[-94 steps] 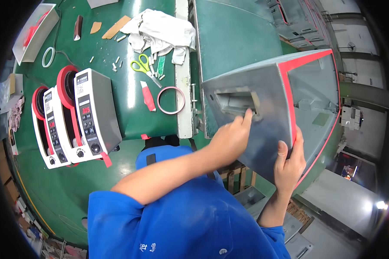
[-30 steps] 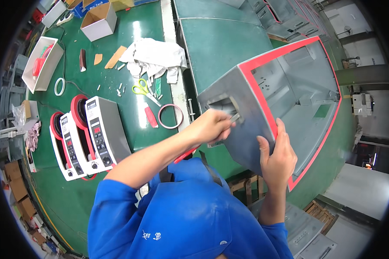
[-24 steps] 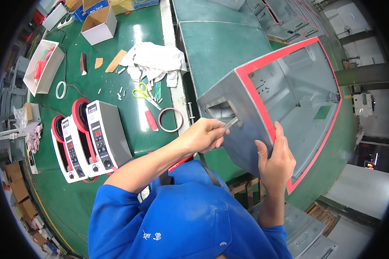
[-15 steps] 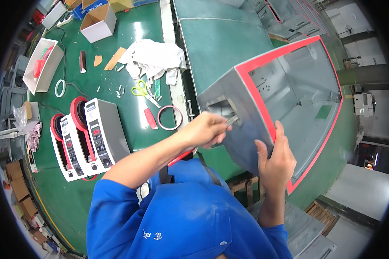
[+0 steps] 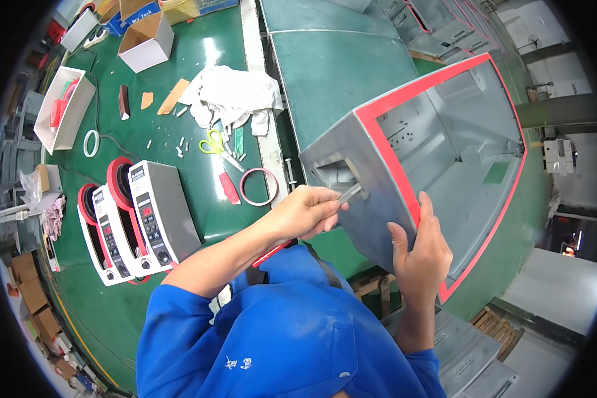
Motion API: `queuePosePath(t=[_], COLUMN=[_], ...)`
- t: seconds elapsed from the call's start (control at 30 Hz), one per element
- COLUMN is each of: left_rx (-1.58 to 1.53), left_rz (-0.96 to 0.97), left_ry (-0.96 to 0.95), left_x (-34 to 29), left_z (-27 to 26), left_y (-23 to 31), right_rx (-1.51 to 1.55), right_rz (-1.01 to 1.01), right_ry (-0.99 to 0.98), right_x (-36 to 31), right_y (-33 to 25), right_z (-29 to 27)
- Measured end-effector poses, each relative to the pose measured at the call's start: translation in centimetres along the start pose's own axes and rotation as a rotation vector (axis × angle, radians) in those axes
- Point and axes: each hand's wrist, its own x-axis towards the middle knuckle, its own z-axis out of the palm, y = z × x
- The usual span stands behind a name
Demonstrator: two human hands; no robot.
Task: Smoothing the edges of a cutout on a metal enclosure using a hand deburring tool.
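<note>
A large grey metal housing with red tape round its open side stands tilted in front of me at the right. Its near left face has a rectangular cutout with a pale worn border. My left hand pinches a small flat grey metallic strip, whose tip is at the cutout's lower right corner; its exact kind does not show. My right hand grips the housing's taped edge, thumb on the outer face and fingers along the rim.
On the green bench at left are yellow-green scissors, a red tape roll, a white cloth, small scattered pieces and two white tape dispensers. Further off are an open carton and a white bin. Several similar grey housings stand behind.
My left hand has drawn slightly down and to the left with the strip, showing more of the cutout. The right hand keeps its place on the edge.
</note>
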Motion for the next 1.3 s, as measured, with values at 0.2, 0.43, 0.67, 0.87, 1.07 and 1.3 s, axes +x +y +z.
queuePosePath(t=[0.2, 0.43, 0.67, 0.87, 1.07, 1.3], left_rx=[-0.008, -0.038, 0.011, 0.018, -0.048, -0.083], left_rz=[-0.019, 0.001, 0.030, 0.080, 0.059, 0.040], left_ry=[0.023, 0.014, 0.008, 0.053, 0.074, 0.095], left_x=[0.1, 1.1, 1.7, 1.3, 0.3, 0.8], left_z=[0.5, 0.2, -0.2, -1.0, -1.7, -1.9], left_y=[1.1, 1.0, 1.2, 0.9, 0.5, 0.8], right_rx=[0.032, 0.042, 0.037, 0.015, 0.048, 0.082], right_rz=[0.014, -0.001, 0.002, -0.002, 0.028, 0.083], right_ry=[0.011, 0.009, 0.004, -0.002, -0.002, -0.062], right_x=[-0.1, 0.0, 0.1, 0.1, 0.1, 0.2], right_y=[0.2, 0.3, 0.3, 0.3, 0.1, -0.2], right_z=[0.2, 0.1, 0.2, 0.1, 0.2, -0.4])
